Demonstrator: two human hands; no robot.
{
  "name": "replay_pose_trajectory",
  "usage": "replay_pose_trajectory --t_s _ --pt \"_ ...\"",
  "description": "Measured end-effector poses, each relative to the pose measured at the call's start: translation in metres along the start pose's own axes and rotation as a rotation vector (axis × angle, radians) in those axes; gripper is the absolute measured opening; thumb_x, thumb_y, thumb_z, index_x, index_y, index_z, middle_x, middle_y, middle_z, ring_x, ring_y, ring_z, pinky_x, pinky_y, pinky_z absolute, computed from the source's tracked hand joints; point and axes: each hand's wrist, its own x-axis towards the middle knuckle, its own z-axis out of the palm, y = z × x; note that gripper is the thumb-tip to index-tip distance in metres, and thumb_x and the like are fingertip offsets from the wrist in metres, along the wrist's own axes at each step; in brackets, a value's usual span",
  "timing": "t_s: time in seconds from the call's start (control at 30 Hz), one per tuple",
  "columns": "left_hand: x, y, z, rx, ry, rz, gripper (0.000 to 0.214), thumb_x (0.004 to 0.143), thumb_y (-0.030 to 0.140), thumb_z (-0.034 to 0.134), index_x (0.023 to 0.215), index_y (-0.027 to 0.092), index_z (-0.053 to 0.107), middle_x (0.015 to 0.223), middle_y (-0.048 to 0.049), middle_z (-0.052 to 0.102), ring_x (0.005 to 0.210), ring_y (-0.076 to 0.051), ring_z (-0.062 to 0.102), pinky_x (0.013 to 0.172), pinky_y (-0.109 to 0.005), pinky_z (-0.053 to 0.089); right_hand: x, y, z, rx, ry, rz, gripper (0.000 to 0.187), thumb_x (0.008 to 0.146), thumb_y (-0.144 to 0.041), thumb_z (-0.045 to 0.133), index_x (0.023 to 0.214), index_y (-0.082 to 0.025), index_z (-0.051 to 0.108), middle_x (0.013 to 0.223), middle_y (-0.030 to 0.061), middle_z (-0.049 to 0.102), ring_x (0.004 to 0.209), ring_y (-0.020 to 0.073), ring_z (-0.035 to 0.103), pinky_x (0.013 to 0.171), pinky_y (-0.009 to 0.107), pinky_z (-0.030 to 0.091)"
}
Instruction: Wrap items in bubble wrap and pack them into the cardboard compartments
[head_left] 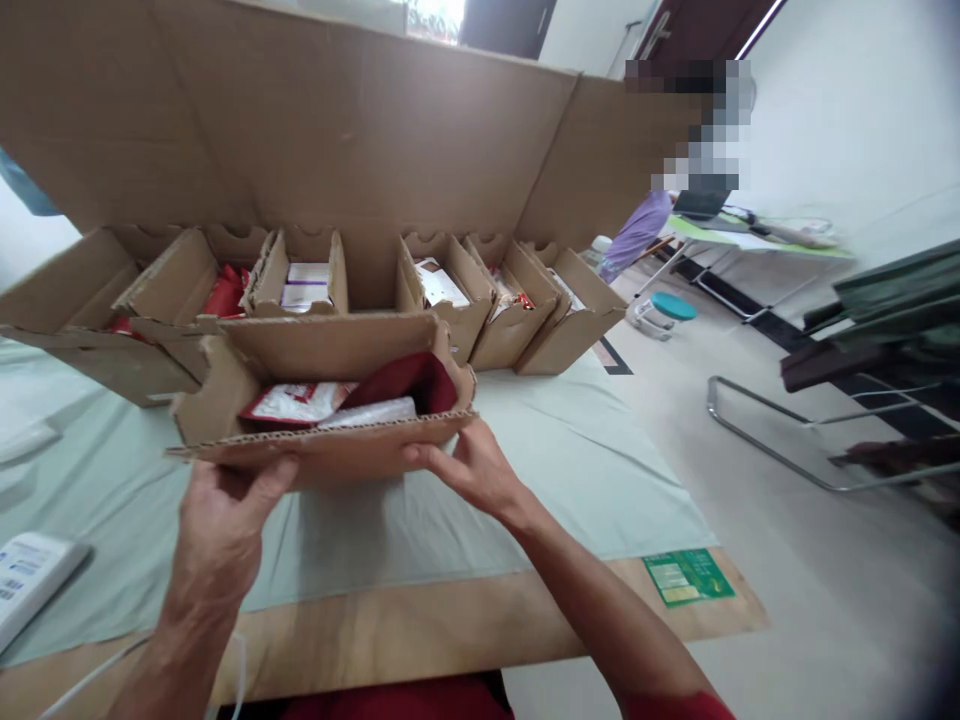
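Two hands, one box. Left hand [223,525] grips the front wall near its left end, thumb against the cardboard; right hand [476,468] clasps the right front corner, thumb along the wall. Remaining fingers of both mostly hidden. Held box [352,460] is open-topped, in front of the row; base contact with the pale green cloth [555,450] cannot be told. Inside, three items visible: one red-and-white packet [300,402], one whitish packet [375,411], one dark red piece [409,383]; lower parts concealed.

Beyond: six similar boxes [566,335], three each side of a gap; contents partly hidden. One large cardboard panel [360,130] behind, cut off above. White carton [34,575], cropped at left.
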Motion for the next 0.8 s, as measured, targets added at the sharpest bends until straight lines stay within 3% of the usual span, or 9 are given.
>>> replay_pose_trajectory --t_s 0.1,0.17,0.27,0.37,0.47,0.63,0.7,0.8 --pt "0.026 0.024 0.008 -0.077 0.034 0.157 0.058 0.070 0.043 0.088 0.119 0.024 0.065 0.122 -0.0047 0.071 0.122 -0.025 0.064 0.119 -0.044 0.042 0.030 -0.011 -0.005 0.066 0.040 -0.069 0.060 0.085 -0.062 0.072 0.132 -0.026 0.064 0.134 0.0085 0.068 0.124 0.0314 0.061 0.108 0.049 0.049" --pt "0.029 0.034 0.022 -0.092 0.034 0.179 0.065 0.067 0.046 0.090 0.121 0.022 0.063 0.124 -0.0066 0.071 0.122 -0.026 0.064 0.117 -0.047 0.044 0.029 -0.015 -0.020 0.032 0.096 -0.080 0.048 0.084 -0.060 0.074 0.115 -0.024 0.071 0.117 0.0071 0.074 0.111 0.0297 0.066 0.102 0.047 0.052" --pt "0.004 0.034 0.040 -0.043 -0.066 0.048 0.075 0.064 0.050 0.091 0.126 0.021 0.060 0.125 -0.0104 0.070 0.122 -0.031 0.065 0.114 -0.051 0.047 -0.006 -0.023 -0.052 -0.098 0.173 -0.031 0.033 0.088 -0.053 0.072 0.097 -0.022 0.074 0.100 0.0058 0.077 0.098 0.0294 0.069 0.096 0.047 0.055" --pt "-0.032 0.031 0.040 -0.029 -0.136 -0.074 0.073 0.069 0.051 0.088 0.129 0.021 0.059 0.126 -0.0118 0.069 0.128 -0.033 0.062 0.117 -0.052 0.043 -0.039 -0.035 -0.069 -0.178 0.154 0.038 0.028 0.090 -0.049 0.071 0.094 -0.022 0.074 0.095 0.0056 0.077 0.096 0.0304 0.070 0.093 0.046 0.057" --pt "-0.036 0.034 0.025 -0.031 -0.033 -0.051 0.073 0.067 0.051 0.089 0.128 0.022 0.060 0.126 -0.0095 0.069 0.127 -0.032 0.061 0.120 -0.054 0.040 -0.033 -0.045 -0.058 -0.159 0.068 0.029 0.031 0.089 -0.053 0.071 0.094 -0.023 0.074 0.095 0.0061 0.076 0.094 0.0299 0.070 0.090 0.045 0.057" --pt "0.005 0.039 0.013 -0.054 0.027 0.189 0.067 0.066 0.041 0.089 0.125 0.024 0.061 0.131 -0.0060 0.066 0.133 -0.030 0.056 0.124 -0.050 0.035 0.011 -0.039 -0.032 -0.045 0.109 -0.052 0.054 0.086 -0.068 0.068 0.115 -0.023 0.071 0.116 0.0092 0.074 0.114 0.0327 0.065 0.106 0.050 0.050" --pt "0.009 0.032 0.017 -0.051 0.006 0.157 0.065 0.066 0.042 0.089 0.122 0.023 0.061 0.127 -0.0069 0.068 0.127 -0.031 0.060 0.120 -0.051 0.040 0.006 -0.032 -0.032 -0.057 0.119 -0.016 0.053 0.086 -0.067 0.069 0.117 -0.023 0.071 0.119 0.0095 0.073 0.118 0.0344 0.064 0.108 0.052 0.049" --pt "0.000 0.012 0.026 -0.023 -0.098 -0.016 0.061 0.067 0.043 0.085 0.119 0.020 0.062 0.118 -0.0085 0.071 0.115 -0.031 0.066 0.110 -0.051 0.049 -0.033 -0.017 -0.032 -0.087 0.144 0.081 0.052 0.087 -0.061 0.070 0.122 -0.022 0.069 0.124 0.0126 0.072 0.122 0.0381 0.062 0.109 0.056 0.048"
